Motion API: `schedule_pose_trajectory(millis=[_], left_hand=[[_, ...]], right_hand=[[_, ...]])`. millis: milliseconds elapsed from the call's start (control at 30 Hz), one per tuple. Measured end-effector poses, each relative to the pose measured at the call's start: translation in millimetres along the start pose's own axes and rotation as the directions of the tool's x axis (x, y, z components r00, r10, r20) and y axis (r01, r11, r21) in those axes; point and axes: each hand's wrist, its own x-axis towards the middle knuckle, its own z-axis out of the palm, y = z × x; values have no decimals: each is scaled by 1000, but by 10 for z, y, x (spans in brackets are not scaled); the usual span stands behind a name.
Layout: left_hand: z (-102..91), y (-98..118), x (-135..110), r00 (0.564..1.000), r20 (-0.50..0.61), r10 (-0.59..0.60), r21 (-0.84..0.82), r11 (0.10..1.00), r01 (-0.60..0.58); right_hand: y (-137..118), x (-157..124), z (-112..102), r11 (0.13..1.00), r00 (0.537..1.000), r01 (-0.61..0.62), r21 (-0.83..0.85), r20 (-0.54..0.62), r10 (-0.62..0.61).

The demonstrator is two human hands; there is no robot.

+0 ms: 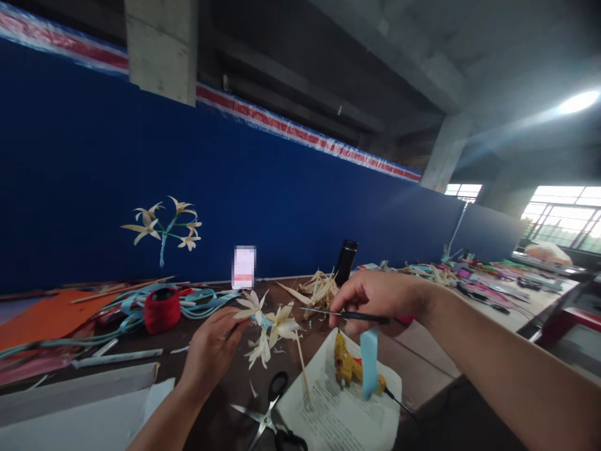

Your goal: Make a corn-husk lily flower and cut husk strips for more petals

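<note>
My left hand (pixel 216 341) is closed on a bunch of pale husk flowers (pixel 280 324), with light blue wrapping showing among the blooms. Its stem is mostly hidden by my fingers. To the right, my right hand (pixel 364 297) grips a slim black-handled tool (pixel 361 317) whose thin metal tip points left toward the flowers, apart from them. A light blue strip (pixel 369 363) hangs below that hand; what holds it up is hidden. Under it, a yellow glue gun (pixel 344 363) lies on a printed sheet (pixel 335 413). Black-handled scissors (pixel 267 418) lie spread nearer me.
A finished-looking flower spray (pixel 164 235) stands out against the blue partition (pixel 282 207). A phone-like lit screen (pixel 243 268), a red thread spool (pixel 162 310), dry husks (pixel 322 291) and a black bottle (pixel 346 260) line the back. A white box (pixel 79 401) sits front left.
</note>
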Motion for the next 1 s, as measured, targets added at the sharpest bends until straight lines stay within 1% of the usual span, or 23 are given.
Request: schedule_pose_trajectory(millis=[267, 567, 767, 1000], left_hand=[[9, -21, 0, 1000, 27, -9, -13, 1000, 10], [21, -30, -8, 1000, -15, -3, -20, 1000, 3], [8, 4, -1, 1000, 13, 2, -14, 1000, -2], [14, -6, 2, 1000, 6, -9, -19, 1000, 9]], right_hand=[[12, 17, 2, 1000, 1000, -1, 5, 2, 1], [39, 12, -16, 999, 1000, 11, -38, 3, -11], [33, 9, -18, 999, 1000, 11, -52, -3, -11], [17, -3, -10, 998, 1000, 1, -61, -25, -3]])
